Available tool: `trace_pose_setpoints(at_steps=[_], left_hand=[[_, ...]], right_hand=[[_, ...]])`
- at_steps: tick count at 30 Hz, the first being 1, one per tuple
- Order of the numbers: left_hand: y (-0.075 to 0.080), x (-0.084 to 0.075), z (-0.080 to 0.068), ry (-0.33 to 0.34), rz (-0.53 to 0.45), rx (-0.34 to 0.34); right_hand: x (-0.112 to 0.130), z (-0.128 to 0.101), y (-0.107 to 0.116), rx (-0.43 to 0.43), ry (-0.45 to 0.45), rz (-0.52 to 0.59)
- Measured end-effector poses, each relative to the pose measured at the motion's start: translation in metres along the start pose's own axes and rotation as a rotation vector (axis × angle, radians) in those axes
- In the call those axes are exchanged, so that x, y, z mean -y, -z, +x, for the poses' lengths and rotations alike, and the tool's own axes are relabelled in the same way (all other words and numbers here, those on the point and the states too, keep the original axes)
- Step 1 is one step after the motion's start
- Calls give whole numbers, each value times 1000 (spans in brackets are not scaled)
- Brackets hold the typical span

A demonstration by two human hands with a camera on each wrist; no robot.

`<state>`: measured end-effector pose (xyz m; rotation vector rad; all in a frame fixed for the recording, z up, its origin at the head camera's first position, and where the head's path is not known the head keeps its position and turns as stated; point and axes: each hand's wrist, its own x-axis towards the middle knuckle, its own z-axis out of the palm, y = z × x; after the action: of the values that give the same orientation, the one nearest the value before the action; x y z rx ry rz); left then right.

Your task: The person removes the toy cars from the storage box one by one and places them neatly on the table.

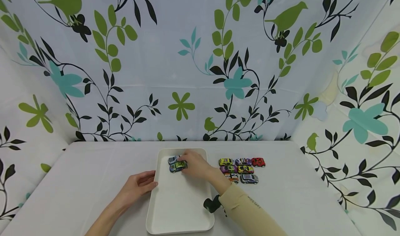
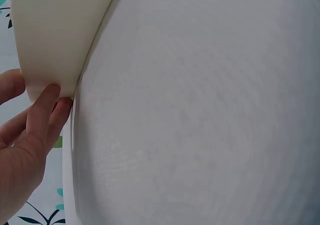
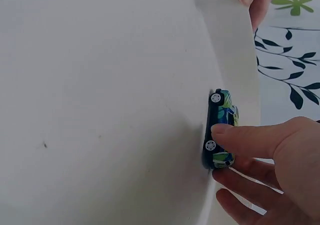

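Observation:
A white tray (image 1: 181, 201) lies on the table with two toy cars near its far end. My right hand (image 1: 197, 165) reaches over them. In the right wrist view, the thumb of my right hand (image 3: 265, 160) presses the side of a green-and-blue toy car (image 3: 222, 130), and the other fingers curl behind it. That green toy car (image 1: 178, 166) sits beside a light blue toy car (image 1: 173, 160), which my fingers partly cover. My left hand (image 1: 140, 185) holds the tray's left rim, thumb on top and fingers at the outer side, as the left wrist view shows (image 2: 32, 130).
Right of the tray several toy cars stand in rows, among them a red car (image 1: 258, 162), a purple car (image 1: 228, 169) and a silver-black car (image 1: 249, 179). A black wrist camera (image 1: 211, 204) overhangs the tray's right rim. Patterned cloth (image 1: 143, 73) surrounds the white table (image 1: 103, 166).

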<state>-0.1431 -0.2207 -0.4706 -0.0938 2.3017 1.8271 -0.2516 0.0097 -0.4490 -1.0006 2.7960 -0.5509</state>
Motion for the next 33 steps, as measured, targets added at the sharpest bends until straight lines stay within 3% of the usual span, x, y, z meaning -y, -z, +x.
trace_pose_setpoints(at_steps=[13,22,33], left_hand=[[1,-1,-1,-9,-5,-3],[0,-1,0,-1,-2,-6],[-1,-1,-1,-4,9,-13]], right_hand=[[2,-7,4,44,-10,43],[5,-21,20,75,12,41],[-12,-45,41,14,34,56]])
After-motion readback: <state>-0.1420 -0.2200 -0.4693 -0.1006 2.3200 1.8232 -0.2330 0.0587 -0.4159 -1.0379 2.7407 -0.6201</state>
